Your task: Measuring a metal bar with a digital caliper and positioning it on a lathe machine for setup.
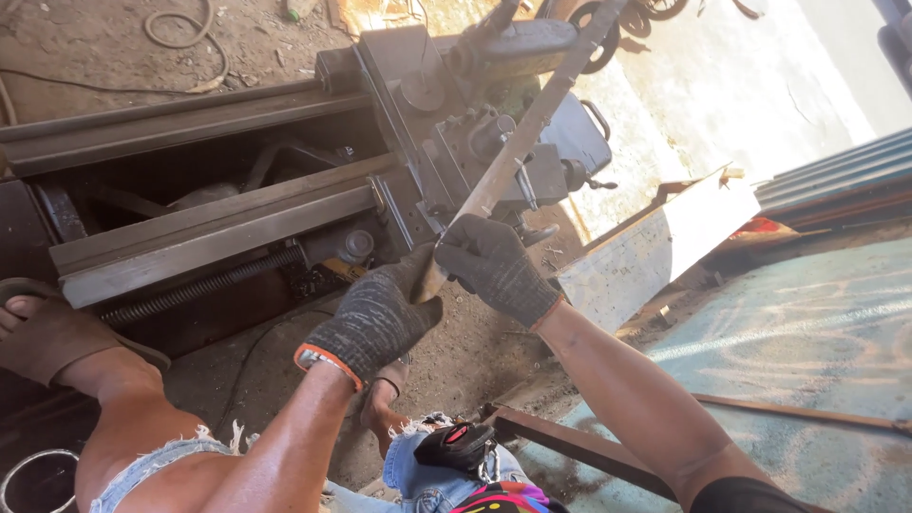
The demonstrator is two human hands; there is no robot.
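The left hand (375, 318) and the right hand (494, 266), both gloved, have their fingers closed tight around the near end of a long metal bar (532, 119). The bar rises far and right, across the lathe carriage (446, 142). For good control, the person should keep both grips firm and close together.

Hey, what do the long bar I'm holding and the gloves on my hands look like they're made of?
The long bar looks like steel flat stock: straight, thin-edged, with a dull brown-grey, rusty-looking surface. It could be coated, that is hard to tell. The gloves on the left hand and right hand look like knitted fabric, probably cotton blend: dark speckled grey with visible ribbing and an orange-trimmed cuff.
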